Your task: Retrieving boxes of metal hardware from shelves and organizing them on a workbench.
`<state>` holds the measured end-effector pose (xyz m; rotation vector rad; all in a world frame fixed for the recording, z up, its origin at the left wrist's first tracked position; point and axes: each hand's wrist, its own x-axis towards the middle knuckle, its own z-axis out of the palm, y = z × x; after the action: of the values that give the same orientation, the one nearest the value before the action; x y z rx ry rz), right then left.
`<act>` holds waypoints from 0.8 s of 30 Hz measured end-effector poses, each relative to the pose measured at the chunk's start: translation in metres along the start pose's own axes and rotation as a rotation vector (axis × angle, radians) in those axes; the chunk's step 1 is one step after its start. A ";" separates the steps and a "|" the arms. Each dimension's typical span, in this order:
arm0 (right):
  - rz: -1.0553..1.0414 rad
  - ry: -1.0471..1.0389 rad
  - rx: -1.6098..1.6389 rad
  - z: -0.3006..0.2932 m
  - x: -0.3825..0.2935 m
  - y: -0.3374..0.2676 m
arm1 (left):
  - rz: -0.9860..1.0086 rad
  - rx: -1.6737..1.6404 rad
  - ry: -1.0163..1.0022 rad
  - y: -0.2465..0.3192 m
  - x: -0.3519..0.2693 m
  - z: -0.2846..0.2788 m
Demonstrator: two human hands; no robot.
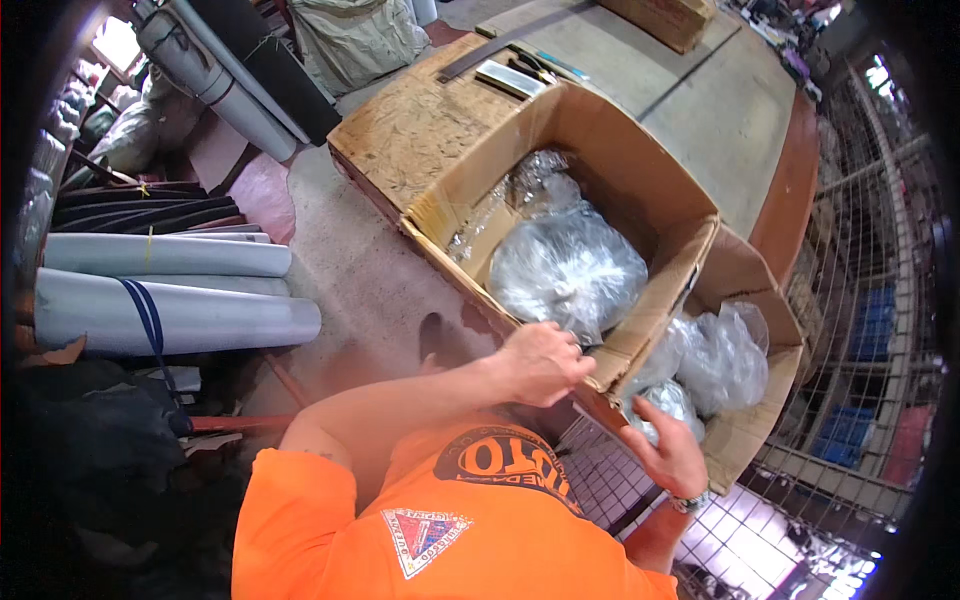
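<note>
A deep cardboard box [636,161] stands at the table's edge before me, with a knotted clear plastic bag [577,262] inside. My left hand [541,364] has its fingers curled over the box's near rim, close to the bag's gathered end; its fingertips are partly hidden. To the right is a second cardboard box [776,375], holding several crumpled clear plastic bags [724,360]. My right hand [671,450], thumb and fingers apart, is at this box's near edge, beside a small plastic bundle [667,405]. I see nothing held in it.
On the wooden table [420,127] lie a metal straightedge [510,41], pliers [531,66] and a flat pale block [511,79]. Another cardboard box [664,21] sits farther back. Rolled sheets [176,311] lie left, and wire mesh [870,225] stands right.
</note>
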<state>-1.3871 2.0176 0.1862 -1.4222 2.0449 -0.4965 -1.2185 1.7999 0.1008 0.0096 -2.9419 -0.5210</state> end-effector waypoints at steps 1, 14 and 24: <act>0.003 0.077 -0.007 -0.004 0.005 -0.005 | -0.001 -0.027 0.014 -0.001 -0.001 0.000; -0.204 0.562 0.199 0.094 0.162 -0.234 | -0.100 -0.429 0.033 -0.157 -0.241 -0.129; -0.335 0.298 0.196 0.258 0.407 -0.297 | -0.799 -0.817 -0.269 -0.320 -0.415 -0.118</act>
<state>-1.1090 1.5393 0.0672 -1.6540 1.9145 -1.0751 -0.7975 1.4731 0.0388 1.0970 -2.5945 -1.8893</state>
